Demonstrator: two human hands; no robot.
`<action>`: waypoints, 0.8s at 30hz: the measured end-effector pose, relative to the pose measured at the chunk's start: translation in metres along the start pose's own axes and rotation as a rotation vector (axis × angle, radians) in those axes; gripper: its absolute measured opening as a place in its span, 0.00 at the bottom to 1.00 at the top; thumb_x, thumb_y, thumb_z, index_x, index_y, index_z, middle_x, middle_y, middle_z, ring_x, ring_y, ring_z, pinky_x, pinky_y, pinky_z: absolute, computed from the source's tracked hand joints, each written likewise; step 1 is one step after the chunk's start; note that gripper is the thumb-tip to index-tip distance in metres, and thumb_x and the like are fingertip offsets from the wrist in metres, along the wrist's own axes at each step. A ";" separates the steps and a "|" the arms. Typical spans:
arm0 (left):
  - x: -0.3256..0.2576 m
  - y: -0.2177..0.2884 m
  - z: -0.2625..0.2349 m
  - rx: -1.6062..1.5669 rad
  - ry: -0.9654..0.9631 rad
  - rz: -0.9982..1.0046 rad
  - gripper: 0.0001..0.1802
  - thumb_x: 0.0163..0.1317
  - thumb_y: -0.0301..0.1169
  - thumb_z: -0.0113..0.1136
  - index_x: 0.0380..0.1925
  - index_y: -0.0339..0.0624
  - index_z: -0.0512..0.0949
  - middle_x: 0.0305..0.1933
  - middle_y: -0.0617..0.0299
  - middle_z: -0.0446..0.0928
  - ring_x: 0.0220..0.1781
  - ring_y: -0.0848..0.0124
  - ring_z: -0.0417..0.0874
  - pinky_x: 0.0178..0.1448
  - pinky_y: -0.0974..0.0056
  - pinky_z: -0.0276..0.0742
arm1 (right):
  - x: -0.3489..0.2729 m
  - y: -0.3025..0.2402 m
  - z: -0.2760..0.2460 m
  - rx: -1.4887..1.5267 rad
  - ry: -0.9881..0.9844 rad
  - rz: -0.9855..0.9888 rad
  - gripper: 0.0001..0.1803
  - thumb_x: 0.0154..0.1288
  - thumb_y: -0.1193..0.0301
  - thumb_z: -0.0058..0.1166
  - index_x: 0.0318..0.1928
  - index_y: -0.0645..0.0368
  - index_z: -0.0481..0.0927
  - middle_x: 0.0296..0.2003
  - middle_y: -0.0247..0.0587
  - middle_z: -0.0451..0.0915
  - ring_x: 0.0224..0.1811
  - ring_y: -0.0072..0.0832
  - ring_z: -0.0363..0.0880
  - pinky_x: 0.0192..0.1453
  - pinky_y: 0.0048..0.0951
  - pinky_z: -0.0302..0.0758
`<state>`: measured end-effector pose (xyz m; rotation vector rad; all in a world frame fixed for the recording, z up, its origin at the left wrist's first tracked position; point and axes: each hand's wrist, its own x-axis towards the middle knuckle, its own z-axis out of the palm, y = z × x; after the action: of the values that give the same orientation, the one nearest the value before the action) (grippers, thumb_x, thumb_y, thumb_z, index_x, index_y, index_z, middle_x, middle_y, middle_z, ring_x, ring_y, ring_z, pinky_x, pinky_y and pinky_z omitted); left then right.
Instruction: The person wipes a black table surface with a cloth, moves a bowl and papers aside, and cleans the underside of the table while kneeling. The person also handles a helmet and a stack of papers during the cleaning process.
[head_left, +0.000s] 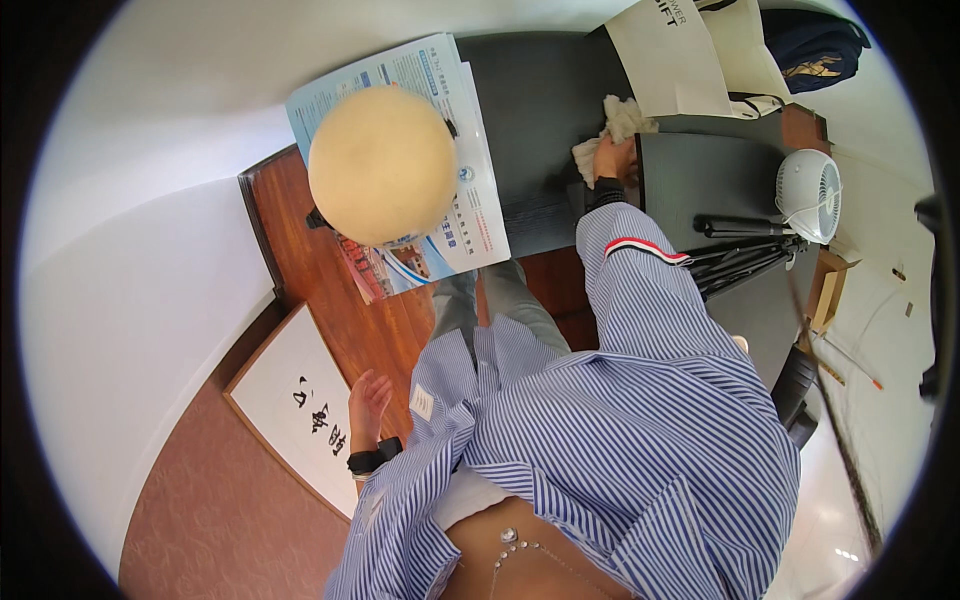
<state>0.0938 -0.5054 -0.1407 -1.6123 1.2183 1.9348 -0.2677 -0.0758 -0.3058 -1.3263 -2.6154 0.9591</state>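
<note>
My right hand (614, 160) reaches out over a dark surface (540, 110) and grips a crumpled off-white cloth (626, 118). Part of the cloth bunches out beyond the fingers, next to the edge of a dark panel (700, 180). Low on the left, my left hand (369, 402) hangs with loosely curled fingers apart and nothing in them. It is beside a white framed board with black brush writing (300, 400), over a reddish-brown wooden surface (345, 320).
A round pale-yellow object (382, 165) rests over large printed sheets (485, 200) at the far left. White paper bags (670, 60) and a dark blue bag (815, 50) stand far right. A white fan (808, 195), folded black tripod (740, 255) and cardboard box (828, 290) are on the right.
</note>
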 end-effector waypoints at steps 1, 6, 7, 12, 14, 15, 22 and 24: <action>0.000 -0.002 0.001 0.000 -0.003 -0.006 0.22 0.62 0.40 0.42 0.50 0.36 0.62 0.42 0.50 0.72 0.43 0.65 0.75 0.48 0.66 0.71 | -0.011 0.001 0.008 -0.167 0.035 -0.005 0.32 0.53 0.59 0.49 0.58 0.51 0.60 0.61 0.53 0.51 0.61 0.53 0.50 0.59 0.54 0.52; 0.007 -0.001 0.016 0.027 -0.071 0.001 0.21 0.62 0.41 0.42 0.50 0.38 0.63 0.43 0.51 0.72 0.43 0.66 0.75 0.48 0.66 0.71 | -0.068 0.007 0.018 -0.420 -0.040 -0.317 0.40 0.46 0.57 0.57 0.61 0.38 0.55 0.64 0.43 0.43 0.64 0.51 0.42 0.58 0.64 0.46; 0.010 0.002 0.019 0.032 -0.086 0.003 0.20 0.62 0.40 0.43 0.50 0.40 0.63 0.44 0.52 0.72 0.44 0.67 0.75 0.48 0.66 0.71 | -0.083 0.008 0.018 -0.387 -0.045 -0.390 0.41 0.45 0.58 0.58 0.61 0.37 0.55 0.64 0.43 0.44 0.64 0.50 0.42 0.57 0.64 0.47; 0.023 0.011 0.036 0.072 -0.143 0.027 0.21 0.61 0.41 0.42 0.50 0.40 0.63 0.45 0.53 0.71 0.45 0.66 0.74 0.49 0.66 0.69 | -0.137 0.020 0.005 -0.328 -0.223 -0.569 0.42 0.41 0.71 0.59 0.60 0.38 0.57 0.64 0.42 0.44 0.65 0.49 0.41 0.56 0.63 0.51; 0.028 0.016 0.046 0.092 -0.183 0.050 0.22 0.62 0.41 0.40 0.51 0.38 0.62 0.44 0.50 0.71 0.45 0.65 0.74 0.49 0.65 0.69 | -0.146 0.027 -0.005 -0.264 -0.284 -0.605 0.41 0.41 0.78 0.56 0.59 0.39 0.59 0.63 0.40 0.45 0.64 0.49 0.42 0.56 0.62 0.52; 0.032 0.019 0.051 0.097 -0.217 0.053 0.22 0.63 0.42 0.40 0.51 0.38 0.62 0.44 0.50 0.71 0.45 0.65 0.74 0.51 0.64 0.68 | -0.148 0.031 -0.009 -0.271 -0.301 -0.632 0.41 0.41 0.78 0.56 0.59 0.38 0.59 0.63 0.40 0.46 0.64 0.51 0.43 0.54 0.64 0.54; 0.056 0.057 0.099 0.157 -0.425 0.142 0.23 0.62 0.41 0.42 0.50 0.36 0.62 0.44 0.49 0.71 0.44 0.63 0.74 0.49 0.64 0.70 | -0.122 0.043 -0.030 -0.077 -0.541 -0.715 0.26 0.43 0.72 0.53 0.48 0.55 0.70 0.53 0.48 0.66 0.56 0.46 0.61 0.54 0.43 0.65; 0.061 0.067 0.111 0.198 -0.438 0.140 0.22 0.61 0.41 0.44 0.49 0.37 0.62 0.43 0.49 0.71 0.44 0.63 0.75 0.48 0.64 0.71 | -0.112 0.041 -0.037 0.110 -0.572 -0.669 0.23 0.43 0.70 0.53 0.45 0.59 0.72 0.46 0.50 0.71 0.50 0.44 0.67 0.52 0.37 0.67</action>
<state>-0.0423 -0.4729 -0.1717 -0.9608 1.3084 2.0320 -0.1565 -0.1229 -0.2745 -0.0880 -2.9786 1.4490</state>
